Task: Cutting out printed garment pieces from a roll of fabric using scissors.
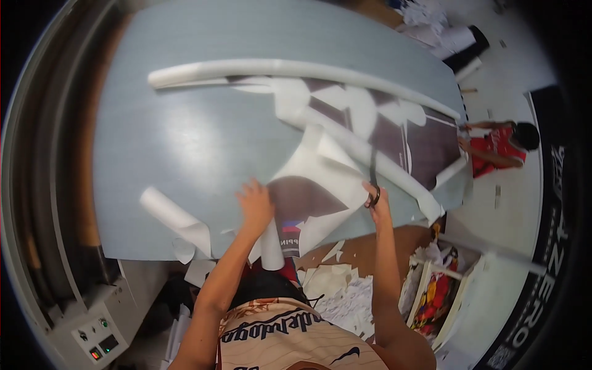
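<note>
In my right hand [380,206] is a pair of black scissors [373,165], the blades pointing away from me toward a long rolled edge of paper. My left hand [254,206] is open, fingers spread and slightly blurred, at the left edge of a printed paper piece [305,197]. That piece is white with a dark maroon shape and a small blue and red band near the table's front edge; its far corner curls up. Beyond it lies a larger printed sheet [425,145] in maroon and white, bordered by a long white paper roll [364,145].
Another long roll [271,66] spans the grey-blue table [142,135]. A loose rolled piece [176,216] rests at the front left. A co-worker in red [499,148] stands at the right end. Paper scraps [345,290] cover the floor; a machine [98,327] stands left.
</note>
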`<state>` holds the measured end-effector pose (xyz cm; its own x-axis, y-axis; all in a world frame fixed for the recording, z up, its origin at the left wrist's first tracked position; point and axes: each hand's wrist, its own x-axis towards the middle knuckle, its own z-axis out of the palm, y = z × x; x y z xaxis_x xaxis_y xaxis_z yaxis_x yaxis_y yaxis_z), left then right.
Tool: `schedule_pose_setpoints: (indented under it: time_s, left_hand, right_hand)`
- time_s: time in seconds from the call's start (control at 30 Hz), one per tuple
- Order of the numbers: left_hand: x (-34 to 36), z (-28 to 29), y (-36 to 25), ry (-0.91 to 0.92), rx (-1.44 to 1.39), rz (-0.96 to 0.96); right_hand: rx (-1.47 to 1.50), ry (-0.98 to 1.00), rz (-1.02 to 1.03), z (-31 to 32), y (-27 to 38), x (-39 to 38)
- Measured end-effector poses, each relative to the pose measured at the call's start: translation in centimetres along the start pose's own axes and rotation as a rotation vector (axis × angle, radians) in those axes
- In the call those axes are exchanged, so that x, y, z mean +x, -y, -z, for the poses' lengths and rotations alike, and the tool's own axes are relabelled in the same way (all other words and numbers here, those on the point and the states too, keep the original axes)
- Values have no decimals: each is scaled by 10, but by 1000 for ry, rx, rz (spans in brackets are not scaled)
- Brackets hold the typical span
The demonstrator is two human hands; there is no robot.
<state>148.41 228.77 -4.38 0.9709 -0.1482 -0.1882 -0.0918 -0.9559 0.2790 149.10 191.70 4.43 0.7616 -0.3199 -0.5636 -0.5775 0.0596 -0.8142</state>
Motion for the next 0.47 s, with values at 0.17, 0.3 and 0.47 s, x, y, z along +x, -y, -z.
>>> schedule_pose_setpoints:
  time_s: [0.17, 0.3, 0.47]
  left_hand:
    - [-44, -41, 19, 251, -446, 117]
    - [-21, -49, 75, 177, -565, -113]
    - [87, 58, 109, 18, -190, -498]
  right_hand:
    - [384, -237, 26, 62, -104, -84]
    - [389, -270, 35, 53, -152, -138]
    - [485, -269, 70, 2, -173, -151]
